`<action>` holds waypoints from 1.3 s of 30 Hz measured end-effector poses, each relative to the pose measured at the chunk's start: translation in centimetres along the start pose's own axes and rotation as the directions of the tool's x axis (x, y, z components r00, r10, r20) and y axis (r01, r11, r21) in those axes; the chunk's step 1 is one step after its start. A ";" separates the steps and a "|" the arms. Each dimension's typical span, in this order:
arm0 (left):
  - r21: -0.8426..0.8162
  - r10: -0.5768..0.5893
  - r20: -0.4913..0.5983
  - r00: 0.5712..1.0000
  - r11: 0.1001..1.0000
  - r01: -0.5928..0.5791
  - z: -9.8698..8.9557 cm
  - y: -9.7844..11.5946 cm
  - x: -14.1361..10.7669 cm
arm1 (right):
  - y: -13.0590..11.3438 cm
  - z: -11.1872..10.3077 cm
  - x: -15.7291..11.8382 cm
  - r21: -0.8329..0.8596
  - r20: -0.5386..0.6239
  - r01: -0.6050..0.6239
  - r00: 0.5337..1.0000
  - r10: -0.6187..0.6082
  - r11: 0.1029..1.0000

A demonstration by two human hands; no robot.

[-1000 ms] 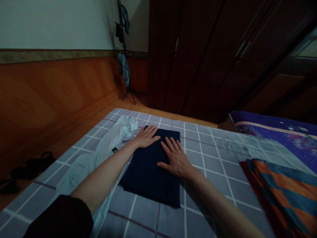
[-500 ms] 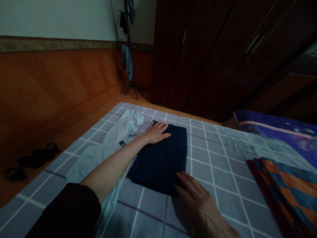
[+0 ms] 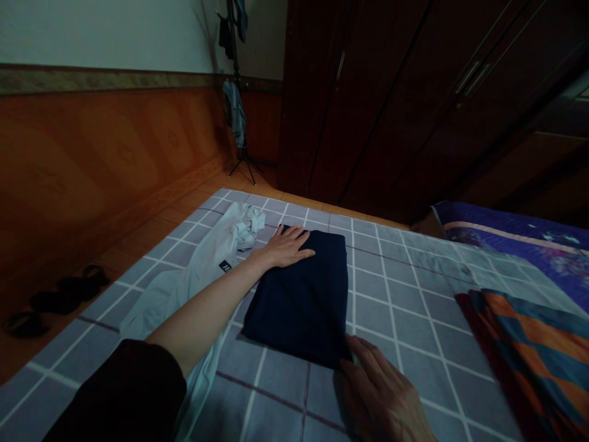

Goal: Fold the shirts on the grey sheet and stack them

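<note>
Cloth [image 3: 301, 301], navy and folded into a flat block, lies on the checked sheet [image 3: 380, 301] and serves as landmark for all else. Your left hand [image 3: 288, 247] is palm down with fingers spread on its far left part, pressing without grasping anything. Your right hand [image 3: 384, 390] is at its near right corner, which appears pinched between thumb and fingers; shadow hides how much fabric is caught. To its left, and partly beneath your left forearm [image 3: 202, 307], lies a pale garment [image 3: 207, 261] with a black label [image 3: 225, 266], loosely spread and bunched at its far end. Well to its right is a patterned orange and blue fabric [image 3: 538, 331]. Beyond it stand a dark wardrobe [image 3: 359, 110] and, farther left, a coat stand [image 3: 234, 55].

Likely faults, as judged from this pose: should your pinch take only the uppermost layer, that layer could slide over those below and skew the near edge. A sharp pull at the corner could pivot the block about your left palm or crease it there. Your left forearm, if swept sideways, could drag the pale garment against the block's left side.
</note>
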State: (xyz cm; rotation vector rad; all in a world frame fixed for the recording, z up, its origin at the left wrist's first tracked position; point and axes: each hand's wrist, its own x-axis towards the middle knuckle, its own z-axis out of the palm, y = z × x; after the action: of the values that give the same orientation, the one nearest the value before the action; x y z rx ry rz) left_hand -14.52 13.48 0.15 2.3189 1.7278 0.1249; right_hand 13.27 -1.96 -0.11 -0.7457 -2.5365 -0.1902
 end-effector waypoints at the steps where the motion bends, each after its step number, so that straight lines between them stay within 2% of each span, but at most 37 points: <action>1: 0.003 -0.001 -0.007 1.000 1.000 0.001 0.0 0.1 0.0 | -0.1 -0.2 0.4 -0.002 -0.015 0.005 1.000 -0.005 1.000; 5: 0.033 0.040 -0.073 0.997 0.999 -0.037 0.0 0.4 -0.1 | -0.9 -0.4 2.8 0.010 -0.018 -0.023 1.000 0.023 1.000; 8: 0.051 0.067 -0.048 0.997 0.997 -0.065 0.3 0.0 0.0 | -1.7 0.5 4.2 0.045 0.140 -0.046 0.989 0.039 0.998; 11: 0.051 0.045 -0.026 0.999 0.998 -0.044 0.6 -0.8 0.1 | -2.3 1.6 4.8 0.110 0.343 -0.101 0.938 0.058 0.989; 14: 0.052 0.033 -0.049 0.998 0.998 -0.030 0.6 -1.0 0.2 | -2.0 1.6 5.4 0.162 0.447 -0.171 0.891 0.082 0.972; 17: 0.044 0.070 -0.084 0.994 0.997 -0.067 0.5 -0.2 0.2 | -0.8 1.2 6.6 0.101 0.400 -0.213 0.903 0.157 0.972; 20: 0.037 0.142 -0.082 0.986 0.990 -0.139 0.7 0.7 0.0 | 0.8 2.1 7.5 0.014 0.326 -0.259 0.914 0.240 0.966; 25: 0.021 0.128 -0.052 0.990 0.992 -0.127 1.6 0.9 0.1 | 2.3 4.3 7.0 -0.022 0.399 -0.329 0.863 0.310 0.944; 29: 0.036 0.125 -0.053 0.991 0.992 -0.123 1.5 0.8 0.1 | 1.7 3.9 6.5 -0.019 0.418 -0.382 0.836 0.355 0.924; 32: 0.068 0.122 -0.079 0.989 0.991 -0.116 1.1 1.5 0.0 | 0.3 2.7 6.3 0.059 0.415 -0.368 0.854 0.313 0.928; 34: 0.084 0.156 -0.091 0.984 0.985 -0.148 1.0 2.2 -0.2 | -0.8 2.0 6.2 0.164 0.439 -0.321 0.871 0.222 0.933; 37: 0.085 0.231 -0.058 0.971 0.971 -0.225 1.2 3.0 -0.4 | -2.3 1.4 6.2 0.319 0.532 -0.265 0.845 0.059 0.910; 39: 0.082 0.248 -0.025 0.968 0.966 -0.245 1.5 3.3 -0.4 | -2.7 1.3 6.3 0.380 0.571 -0.258 0.821 -0.006 0.889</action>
State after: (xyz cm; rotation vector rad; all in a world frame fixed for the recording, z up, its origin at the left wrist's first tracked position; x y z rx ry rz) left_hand -11.26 11.96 -0.42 2.5972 1.4763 0.1448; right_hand 6.66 -0.96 1.86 -0.8722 -2.8783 0.7483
